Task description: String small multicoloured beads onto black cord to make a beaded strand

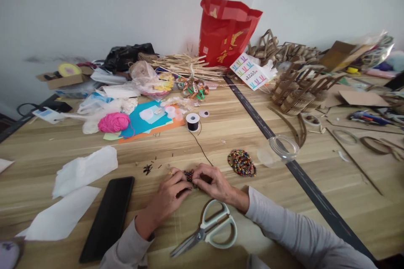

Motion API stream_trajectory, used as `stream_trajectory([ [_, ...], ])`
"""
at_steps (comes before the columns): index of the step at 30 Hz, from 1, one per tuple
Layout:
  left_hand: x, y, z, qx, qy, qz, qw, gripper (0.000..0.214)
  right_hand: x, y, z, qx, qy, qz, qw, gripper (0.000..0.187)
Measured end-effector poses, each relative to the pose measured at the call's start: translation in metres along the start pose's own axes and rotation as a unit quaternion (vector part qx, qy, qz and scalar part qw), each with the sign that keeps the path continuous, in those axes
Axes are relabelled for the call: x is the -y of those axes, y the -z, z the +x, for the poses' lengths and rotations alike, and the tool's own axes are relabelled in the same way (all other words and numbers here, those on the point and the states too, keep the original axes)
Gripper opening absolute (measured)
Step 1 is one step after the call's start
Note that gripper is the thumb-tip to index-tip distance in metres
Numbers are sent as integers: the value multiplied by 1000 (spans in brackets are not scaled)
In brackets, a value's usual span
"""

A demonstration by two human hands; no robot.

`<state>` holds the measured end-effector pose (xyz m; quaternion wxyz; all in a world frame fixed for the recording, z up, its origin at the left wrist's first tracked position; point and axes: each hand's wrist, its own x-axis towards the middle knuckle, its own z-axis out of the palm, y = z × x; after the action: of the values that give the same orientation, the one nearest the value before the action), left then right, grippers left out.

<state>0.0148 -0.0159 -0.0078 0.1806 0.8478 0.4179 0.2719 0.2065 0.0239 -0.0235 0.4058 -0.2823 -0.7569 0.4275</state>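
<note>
Between my two hands lies a small cluster of dark beads (188, 175), partly covered by the fingers. The fingers of my left hand (173, 191) are closed on its left side. My right hand (215, 181) pinches at its right side with thumb and forefinger. A thin black cord (201, 149) runs from a white spool of black cord (192, 122) down to my right hand. Scissors with pale green handles (210, 231) lie just below the hands. To the right rests a coiled string of multicoloured beads (242, 163). Short black cord scraps (147, 169) are scattered at the left.
A black phone-like slab (107, 218) and white paper sheets (85, 170) lie to the left. Farther back are pink yarn (114, 122), blue paper (143, 124), a red bag (225, 31) and small woven baskets (295, 97). A clear plastic lid (284, 148) sits at the right.
</note>
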Motion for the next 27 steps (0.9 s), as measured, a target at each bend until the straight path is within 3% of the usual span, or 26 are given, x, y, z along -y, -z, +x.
stream_trajectory([
  [7, 0, -5, 0, 24, -8, 71, 997, 15, 2, 1, 0, 1, -3, 3, 1000, 16],
  [13, -2, -6, 1, 12, -13, 64, 998, 15, 2, 1, 0, 1, -9, 4, 1000, 12],
  [19, 0, -7, 3, -52, 12, -26, 998, 16, 2, -1, 0, -11, -12, 8, 1000, 13],
  [27, 4, -4, 6, -142, 86, -150, 975, 10, 5, 2, 0, -3, 1, -2, 1000, 16],
])
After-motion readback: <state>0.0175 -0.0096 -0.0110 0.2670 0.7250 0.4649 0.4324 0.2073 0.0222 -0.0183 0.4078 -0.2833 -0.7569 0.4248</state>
